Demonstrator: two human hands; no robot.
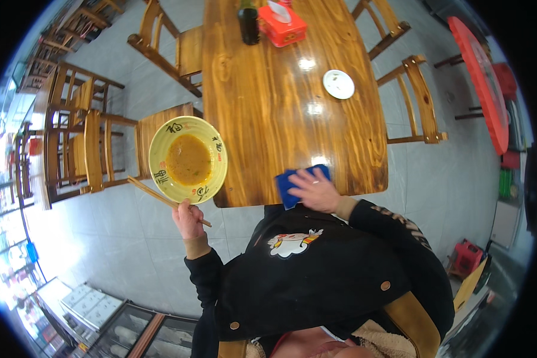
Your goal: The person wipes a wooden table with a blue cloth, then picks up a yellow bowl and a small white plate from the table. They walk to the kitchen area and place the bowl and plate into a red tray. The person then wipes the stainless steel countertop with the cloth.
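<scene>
My left hand (189, 219) grips the near rim of a yellow-green bowl (161, 138) and a pair of wooden chopsticks (154, 193). Brownish-orange broth (189, 160) with small green bits covers the bowl's bottom. The bowl is held up beside the table's left near corner, over the floor and a chair seat. My right hand (315, 190) lies with spread fingers on a folded blue cloth (286, 183), pressing it to the near edge of the wooden table (268, 112). Farther off, a small white dish (338, 84) with dark scraps in it sits on the right side of the tabletop.
A dark bottle (249, 24) and a red tissue box (283, 27) stand at the table's far end. Wooden chairs flank both sides, one (154, 129) close by the bowl, another (414, 103) at the right. A red round tabletop (481, 80) rises at the far right.
</scene>
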